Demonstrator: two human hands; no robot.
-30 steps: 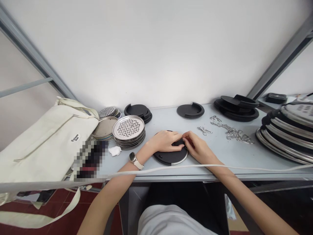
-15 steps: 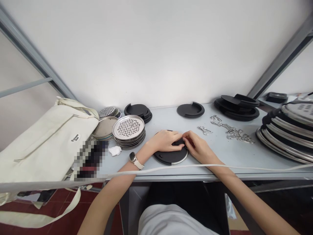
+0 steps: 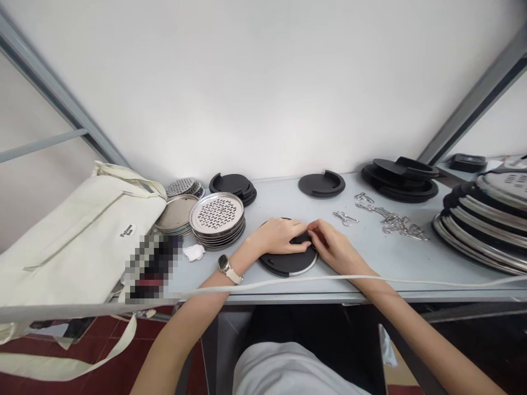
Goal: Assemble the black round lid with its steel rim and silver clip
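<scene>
A round black disc [image 3: 284, 264] with a raised rim and a silvery edge at its front right lies on the table before me. My left hand [image 3: 282, 237] rests over it, thumb and fingers curled about its raised black part and pressing it down. At the disc's right edge my right hand [image 3: 329, 244] is closed in a pinch; whatever its fingertips hold is hidden. To the right lie bent metal wire clips [image 3: 345, 218] and a tangled heap of more clips [image 3: 399, 225].
Left of the disc stand a stack of perforated metal plates [image 3: 217, 215], a crumpled white tissue [image 3: 194, 252] and a cream bag [image 3: 82, 236]. Black round pieces [image 3: 321, 185] lie at the back. A tall disc stack [image 3: 486, 230] stands right. A white cable [image 3: 284, 282] crosses in front.
</scene>
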